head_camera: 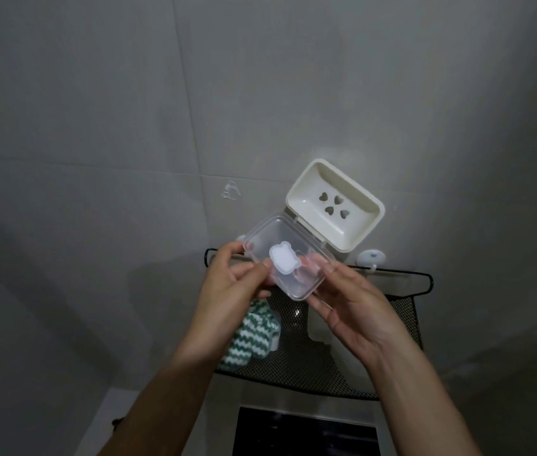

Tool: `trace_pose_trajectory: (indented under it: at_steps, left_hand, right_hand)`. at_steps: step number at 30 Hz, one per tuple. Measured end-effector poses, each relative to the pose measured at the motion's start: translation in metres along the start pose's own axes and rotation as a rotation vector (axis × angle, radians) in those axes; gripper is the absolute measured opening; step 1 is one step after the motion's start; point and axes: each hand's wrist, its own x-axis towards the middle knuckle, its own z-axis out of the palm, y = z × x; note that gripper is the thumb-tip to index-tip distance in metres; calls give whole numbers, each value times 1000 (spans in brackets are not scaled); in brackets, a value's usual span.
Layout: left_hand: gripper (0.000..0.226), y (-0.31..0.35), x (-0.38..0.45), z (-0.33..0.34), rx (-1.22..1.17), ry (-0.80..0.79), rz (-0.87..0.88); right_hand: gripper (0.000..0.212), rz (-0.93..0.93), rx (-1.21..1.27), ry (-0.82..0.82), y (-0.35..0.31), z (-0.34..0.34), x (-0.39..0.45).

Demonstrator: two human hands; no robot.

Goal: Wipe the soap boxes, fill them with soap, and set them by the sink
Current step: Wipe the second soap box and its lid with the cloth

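the left hand pinches a small white bear-shaped soap between thumb and fingertips, its fingers curled round the piece, and holds it over the open mouth of a clear plastic soap box. the right hand cradles that box from below and from its right side, fingers curled under the base and showing pink through the plastic, thumb along the near right edge. the box is tilted, its long axis running from upper left to lower right, with its clear hinged lid seemingly open toward the wall, though the plastic makes that hard to read. the soap lies just above the middle of the box, touching or nearly touching the floor of it; i cannot tell which.

the coming move, as i judge it, is a short drop straight down from the left hand into the box, the right hand only steadying.

just behind the box a cream soap dish with four heart-shaped drain holes sits on the wall, empty. below both hands a black mesh corner shelf carries a green-and-white zigzag cloth at its left edge.
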Motion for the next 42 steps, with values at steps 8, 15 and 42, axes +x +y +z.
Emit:
trace_pose_trajectory:
  at_steps: [8, 15, 42]
  left_hand:
    - [27, 32, 41, -36, 140, 111, 115]
    - [20, 53, 64, -67, 363, -73, 210]
    - [58, 27, -66, -66, 303, 619, 191]
  right_hand:
    - [38, -45, -18, 83, 12, -1, -3]
    - [37, -130, -196, 182, 11, 4, -5]
    - [62, 4, -494, -502, 14, 63, 49]
